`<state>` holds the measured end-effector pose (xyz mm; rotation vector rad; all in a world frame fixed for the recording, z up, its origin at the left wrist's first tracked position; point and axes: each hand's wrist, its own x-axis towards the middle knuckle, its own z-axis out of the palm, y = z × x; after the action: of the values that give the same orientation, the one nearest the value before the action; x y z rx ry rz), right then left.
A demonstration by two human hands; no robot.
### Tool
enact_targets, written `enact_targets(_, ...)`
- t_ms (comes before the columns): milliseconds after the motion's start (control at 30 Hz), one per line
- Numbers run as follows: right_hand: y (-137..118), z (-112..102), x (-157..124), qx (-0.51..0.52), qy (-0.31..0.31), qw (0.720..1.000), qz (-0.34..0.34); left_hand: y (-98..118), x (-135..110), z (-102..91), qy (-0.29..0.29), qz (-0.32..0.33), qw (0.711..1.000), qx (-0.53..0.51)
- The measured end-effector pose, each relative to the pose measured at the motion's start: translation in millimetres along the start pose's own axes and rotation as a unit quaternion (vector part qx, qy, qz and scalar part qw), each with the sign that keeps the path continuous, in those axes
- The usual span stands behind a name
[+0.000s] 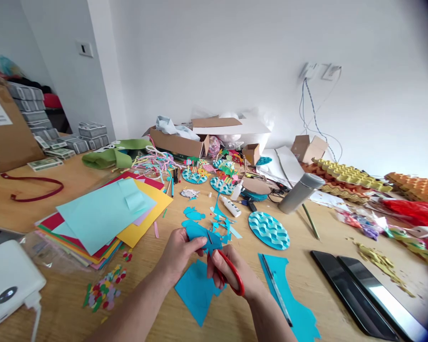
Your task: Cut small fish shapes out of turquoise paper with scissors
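My left hand (180, 254) pinches a piece of blue paper (201, 236) above the wooden table (335, 237). My right hand (235, 275) grips red-handled scissors (230, 270), whose blades bite into that blue piece. Under my hands lies a larger blue sheet (196, 292). Blue offcuts (219, 221) are scattered just beyond. To the right lies another blue sheet (288, 299) with a thin pen or blade (276, 289) on it.
A stack of coloured paper (103, 218) sits on the left, a white device (7, 280) at the near left. A wavy blue disc (269, 230), glue bottle (230, 206), grey flask (301, 192), two dark tablets (360, 289), boxes and paper crafts crowd the back.
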<state>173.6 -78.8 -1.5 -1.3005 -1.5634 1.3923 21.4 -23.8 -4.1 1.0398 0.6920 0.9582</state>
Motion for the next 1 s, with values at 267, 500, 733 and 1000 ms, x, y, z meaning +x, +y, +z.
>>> enact_targets(267,-1.4,-0.9,-0.3,0.007,-0.006,1.0,-0.002,-1.1,0.1,-1.5,-0.002,-0.003,1.0,0.007)
enact_targets(500,-1.2,-1.4,0.0,0.0,-0.004,1.0,-0.005,2.4,-1.4,-0.1,-0.006,0.002,1.0,0.012)
enact_targets(733,-7.1,-2.6,-1.2,-0.019,0.002,1.0,0.008,0.1,-0.1,-1.4,-0.004,-0.002,1.0,0.009)
enact_targets(1000,-6.4,-2.2,-1.3,-0.026,0.008,1.0,0.002,2.5,-1.5,-1.2,-0.004,0.001,1.0,0.025)
